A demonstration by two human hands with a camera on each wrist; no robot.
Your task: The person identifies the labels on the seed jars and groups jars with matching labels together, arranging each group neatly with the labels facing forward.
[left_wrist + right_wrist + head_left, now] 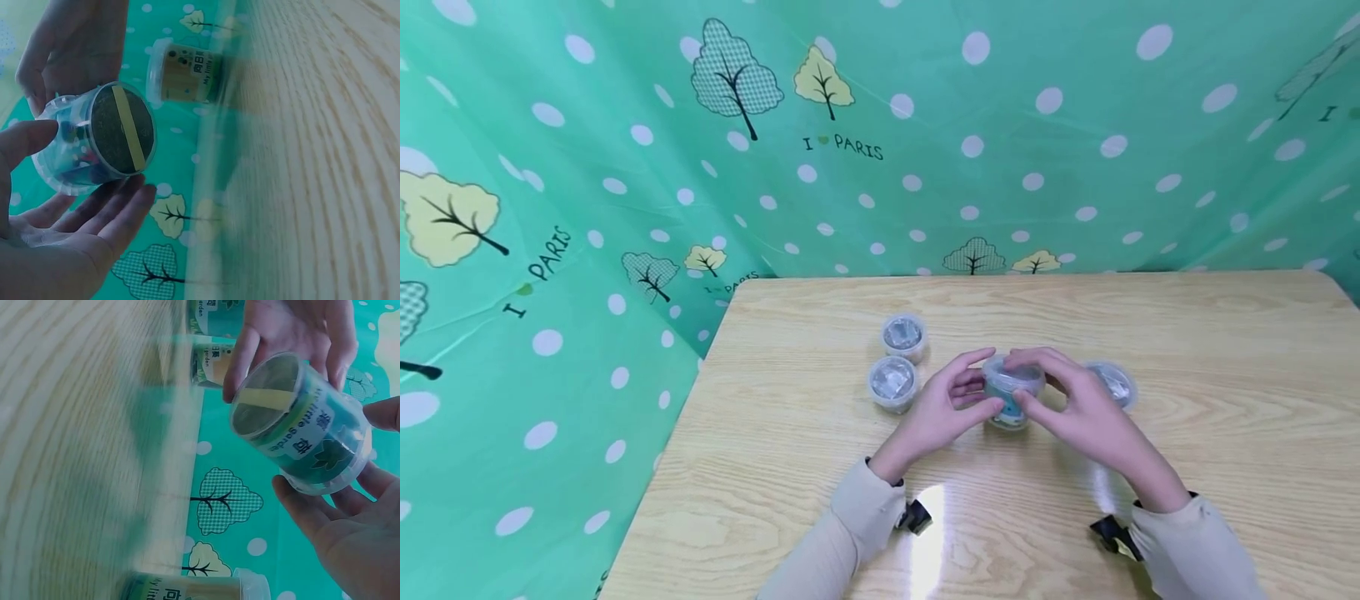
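Note:
A clear plastic cup with a lid and a blue-green printed label is between both hands. My left hand holds its left side, thumb on the front wall and fingers round behind. My right hand grips the lidded top from the right, with the thumb at the front of the rim and the forefinger over the lid. In the left wrist view the cup's dark base shows a pale yellow strip across it. In the right wrist view its label reads "My little garden". The cup is tilted above the table.
Two similar lidded cups, a rear one and a front one, stand left of my left hand. Another cup stands behind my right hand, partly covered by it. The wooden table meets a green printed cloth at its back edge.

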